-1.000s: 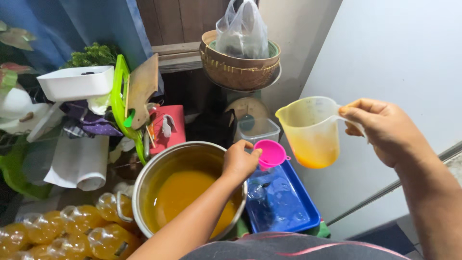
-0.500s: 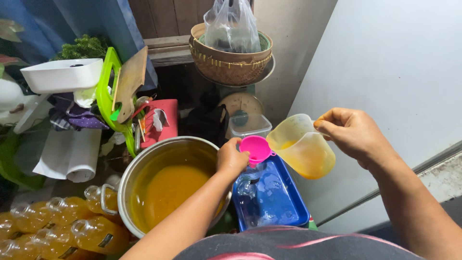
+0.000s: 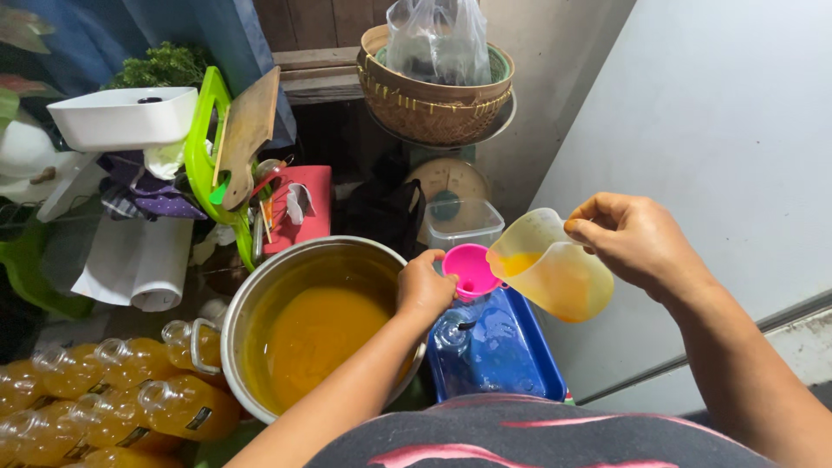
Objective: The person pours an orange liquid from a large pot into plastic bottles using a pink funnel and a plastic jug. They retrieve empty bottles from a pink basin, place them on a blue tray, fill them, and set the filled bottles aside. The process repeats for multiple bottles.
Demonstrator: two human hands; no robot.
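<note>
My right hand (image 3: pixel 637 238) grips the handle of a translucent plastic jug (image 3: pixel 548 273) holding orange liquid, tilted with its spout over a pink funnel (image 3: pixel 469 269). My left hand (image 3: pixel 425 289) holds the funnel's rim. The funnel sits in the neck of a clear bottle (image 3: pixel 455 334) standing in a blue tray (image 3: pixel 507 347). A large metal pot (image 3: pixel 303 325) of orange liquid stands just left of the tray, under my left forearm.
Several filled bottles of orange liquid (image 3: pixel 104 399) lie at the lower left. Behind the pot are a red box (image 3: pixel 303 208), a green and wooden board (image 3: pixel 230 147), a white basin (image 3: pixel 121 117), and a woven basket (image 3: pixel 438 91) with a plastic bag. A white wall panel (image 3: pixel 719 130) is at right.
My right hand has brought the jug down and left and tipped it over the funnel. The left hand has stayed on the funnel.
</note>
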